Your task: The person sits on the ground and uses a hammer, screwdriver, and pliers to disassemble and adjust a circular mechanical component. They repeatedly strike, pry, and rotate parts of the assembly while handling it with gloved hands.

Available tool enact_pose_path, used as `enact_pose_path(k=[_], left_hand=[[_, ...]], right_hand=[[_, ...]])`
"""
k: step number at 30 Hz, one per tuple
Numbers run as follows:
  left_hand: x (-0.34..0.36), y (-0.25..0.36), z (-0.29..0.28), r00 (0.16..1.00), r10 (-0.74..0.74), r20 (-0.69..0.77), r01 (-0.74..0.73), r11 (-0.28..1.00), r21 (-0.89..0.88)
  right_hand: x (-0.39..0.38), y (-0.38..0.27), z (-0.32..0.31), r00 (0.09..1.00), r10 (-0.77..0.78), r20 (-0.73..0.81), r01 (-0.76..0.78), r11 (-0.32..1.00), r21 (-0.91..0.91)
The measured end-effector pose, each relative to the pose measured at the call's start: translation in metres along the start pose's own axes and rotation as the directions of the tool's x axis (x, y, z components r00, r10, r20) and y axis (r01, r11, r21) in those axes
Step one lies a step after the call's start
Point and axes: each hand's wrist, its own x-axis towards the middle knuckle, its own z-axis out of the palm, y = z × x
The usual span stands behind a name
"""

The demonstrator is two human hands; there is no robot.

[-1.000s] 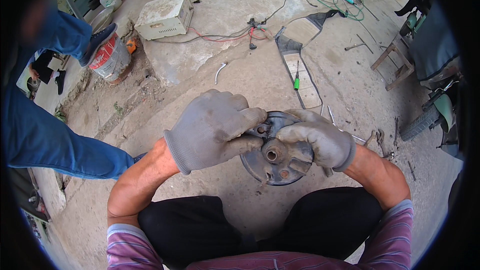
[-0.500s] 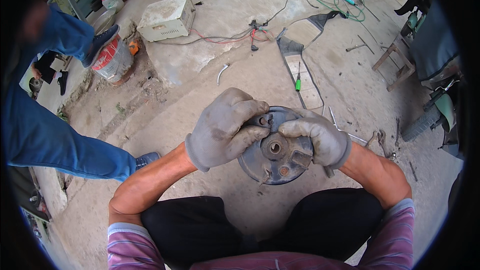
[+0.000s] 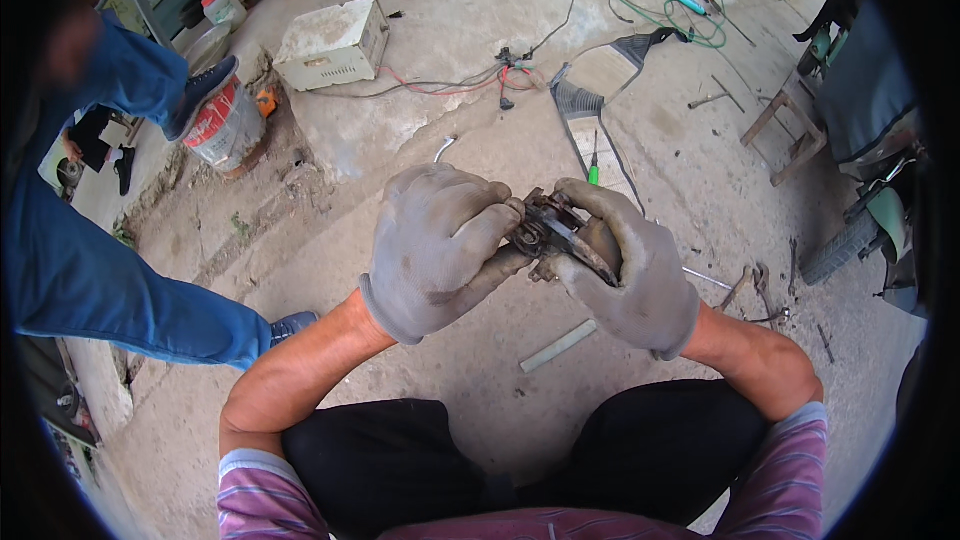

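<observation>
Between my hands a round, dark, greasy brake plate (image 3: 566,232) is held up above the floor, tilted nearly edge-on. My right hand (image 3: 645,280), in a grey work glove, wraps round the plate's right side, with the thumb at the near edge and the fingers over the far edge. My left hand (image 3: 435,245), gloved alike, pinches the left end of the plate with thumb and forefinger. Its fingertips partly hide what they touch there. On the floor below lies a pale flat strip (image 3: 558,346). Beyond the plate is a green-handled screwdriver (image 3: 594,172).
A person's leg in blue jeans (image 3: 150,290) stands at the left, the other foot on a paint bucket (image 3: 228,130). Ahead are a cream metal box (image 3: 330,45), cables and a webbed belt (image 3: 583,110). Wrenches (image 3: 762,285) lie right, near a wooden stool (image 3: 800,135) and a parked motorcycle (image 3: 880,220).
The brake plate has turned from facing me to nearly edge-on. My right hand has rotated with it and spread round its side. The pale strip on the floor has come into sight.
</observation>
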Motion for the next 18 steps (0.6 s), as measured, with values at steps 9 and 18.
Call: enact_pose_path(k=[9, 18], left_hand=[[-0.003, 0.01, 0.008, 0.994, -0.103, -0.042, 0.1, 0.993, -0.067], [0.002, 0.012, 0.025, 0.948, -0.283, -0.144, 0.248, 0.943, -0.222]], right_hand=[[0.007, 0.006, 0.002, 0.953, -0.297, -0.058, 0.271, 0.923, -0.272], [0.009, 0.005, -0.001, 0.991, -0.094, -0.096, 0.082, 0.989, -0.123]])
